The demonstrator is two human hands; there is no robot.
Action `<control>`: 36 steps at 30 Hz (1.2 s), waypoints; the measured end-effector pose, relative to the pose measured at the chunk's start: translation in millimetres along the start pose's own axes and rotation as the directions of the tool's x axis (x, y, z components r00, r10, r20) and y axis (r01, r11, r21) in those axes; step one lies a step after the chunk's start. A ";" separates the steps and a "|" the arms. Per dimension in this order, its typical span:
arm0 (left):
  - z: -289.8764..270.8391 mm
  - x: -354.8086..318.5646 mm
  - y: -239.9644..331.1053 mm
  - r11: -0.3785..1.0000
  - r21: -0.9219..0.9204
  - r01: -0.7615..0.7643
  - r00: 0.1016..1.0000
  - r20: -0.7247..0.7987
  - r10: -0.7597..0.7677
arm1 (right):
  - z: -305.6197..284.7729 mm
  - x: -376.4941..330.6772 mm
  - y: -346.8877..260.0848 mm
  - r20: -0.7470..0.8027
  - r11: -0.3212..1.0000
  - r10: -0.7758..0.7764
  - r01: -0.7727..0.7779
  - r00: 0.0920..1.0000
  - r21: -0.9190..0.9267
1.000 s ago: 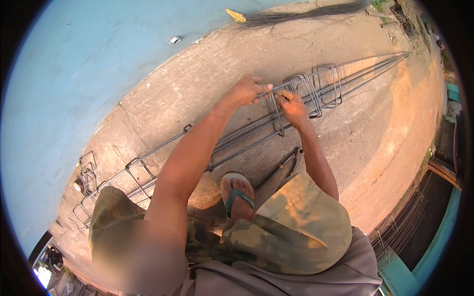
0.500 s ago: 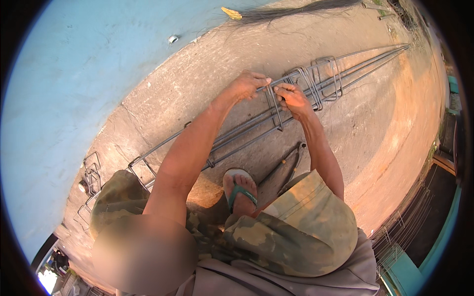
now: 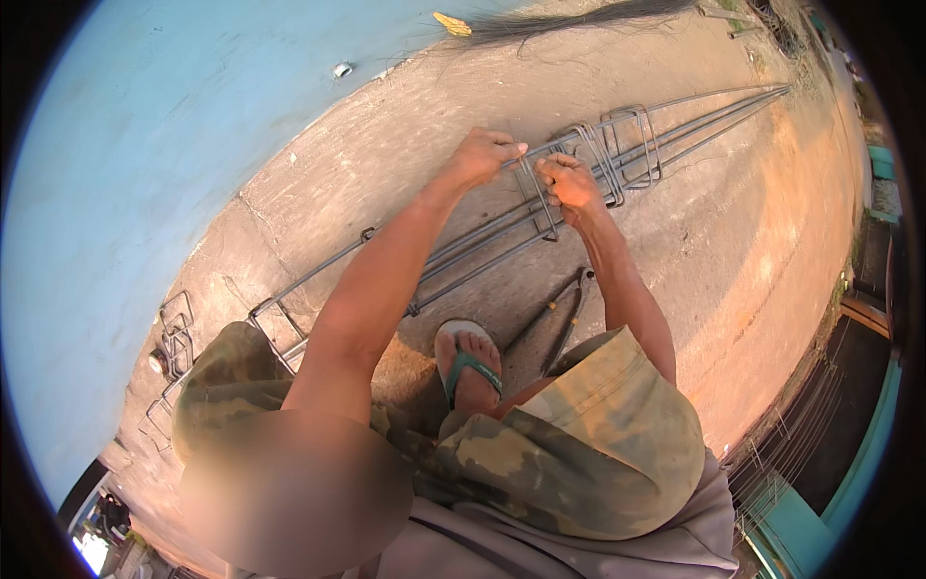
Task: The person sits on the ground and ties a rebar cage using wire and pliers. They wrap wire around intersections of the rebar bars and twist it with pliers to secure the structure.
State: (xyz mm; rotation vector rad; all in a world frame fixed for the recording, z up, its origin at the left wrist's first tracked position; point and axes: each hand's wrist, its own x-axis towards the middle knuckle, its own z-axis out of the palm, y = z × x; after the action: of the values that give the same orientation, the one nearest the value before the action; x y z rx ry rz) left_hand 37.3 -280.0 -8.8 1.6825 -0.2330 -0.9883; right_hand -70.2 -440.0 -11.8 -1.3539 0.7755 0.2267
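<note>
In the head view, your left hand (image 3: 485, 156) is pinching the top bar at the corner of a rectangular wire stirrup (image 3: 550, 237), which is standing around the long steel bars (image 3: 482, 270) lying across the ground (image 3: 694, 270). Your right hand (image 3: 571, 183) is hanging just beside it with fingers curling in; whether they are gripping something thin, you cannot tell. Toward your left, a spaced stirrup (image 3: 254, 317) is already sitting apart on the bars, seemingly done; this one is apparently getting its placing, while the bunched stirrups (image 3: 606, 164) beyond your right hand are seemingly still waiting to be spread.
</note>
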 end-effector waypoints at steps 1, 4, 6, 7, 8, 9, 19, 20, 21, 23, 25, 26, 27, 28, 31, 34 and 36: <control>-2.3 -0.4 -1.8 1.000 -0.008 -0.001 1.000 -0.009 0.001 | 5.2 -3.1 -2.4 -0.020 0.999 -0.020 0.019 1.000 -0.033; 5.0 2.6 -10.8 0.979 0.152 -0.135 0.980 -0.124 0.154 | 15.9 -11.6 -1.5 -0.043 0.993 -0.059 0.054 0.997 -0.101; 15.8 5.0 -15.6 0.963 0.233 -0.136 0.961 -0.205 0.185 | 12.6 -16.0 2.8 -0.050 0.991 -0.103 0.099 0.993 -0.089; 20.3 3.9 -11.2 0.962 0.262 -0.080 0.965 -0.222 0.141 | 13.7 -17.2 3.7 -0.064 0.980 -0.147 0.136 0.987 -0.148; 14.5 2.9 -12.7 0.969 0.234 -0.077 0.966 -0.223 0.131 | 16.2 -17.6 4.7 -0.076 0.964 -0.192 0.173 0.978 -0.203; 14.9 3.6 -12.4 0.976 0.199 -0.085 0.969 -0.211 0.128 | 14.4 -18.3 2.9 -0.100 0.941 -0.241 0.207 0.965 -0.266; -5.8 -12.2 -6.1 1.000 -0.006 0.010 0.995 -0.097 -0.011 | 28.5 -11.4 2.6 -0.015 0.937 -0.235 0.223 0.972 -0.271; -4.3 -12.8 -5.6 0.999 0.041 -0.013 0.995 -0.100 0.017 | 26.2 -12.5 0.3 -0.012 0.927 -0.230 0.215 0.973 -0.307; -4.9 -12.8 -6.5 0.995 0.089 -0.035 0.993 -0.109 0.045 | 26.2 -14.2 -3.0 -0.011 0.919 -0.224 0.207 0.975 -0.337; -4.9 -12.4 -7.8 0.990 0.127 -0.057 0.991 -0.113 0.072 | 25.8 -17.9 -9.1 -0.009 0.898 -0.211 0.191 0.977 -0.397; -2.6 -11.4 -8.2 0.992 0.108 -0.059 0.993 -0.100 0.069 | 26.9 -22.4 -20.1 0.045 0.791 -0.266 0.245 0.963 -0.561; -2.2 -10.9 -8.6 0.993 0.097 -0.062 0.992 -0.102 0.071 | 27.1 -23.7 -23.3 0.076 0.725 -0.289 0.269 0.954 -0.634; -2.7 -10.2 -9.9 0.994 0.091 -0.060 0.992 -0.106 0.070 | 29.2 -24.0 -22.3 0.107 0.670 -0.342 0.323 0.933 -0.668; -3.0 -9.7 -11.3 0.995 0.087 -0.059 0.992 -0.110 0.068 | 32.6 -24.7 -20.2 0.141 0.611 -0.393 0.373 0.909 -0.698; -2.3 -9.0 -14.1 0.994 0.058 -0.093 0.984 -0.146 0.101 | 37.7 -27.3 -19.7 0.147 0.570 -0.416 0.384 0.897 -0.727; -1.1 -12.3 -12.2 0.993 0.079 -0.093 0.983 -0.153 0.104 | 25.8 -20.8 -9.5 0.049 0.765 -0.303 0.274 0.952 -0.583; -1.0 -12.8 -10.3 0.993 0.090 -0.083 0.984 -0.151 0.096 | 15.2 -16.4 -7.9 0.023 0.891 -0.177 0.170 0.984 -0.420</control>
State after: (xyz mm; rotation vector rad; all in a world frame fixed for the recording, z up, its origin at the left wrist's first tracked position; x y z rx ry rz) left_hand 26.7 -267.9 -11.5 1.7993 -0.2475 -0.7864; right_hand -72.2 -423.2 4.7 -1.8286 0.6327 0.2507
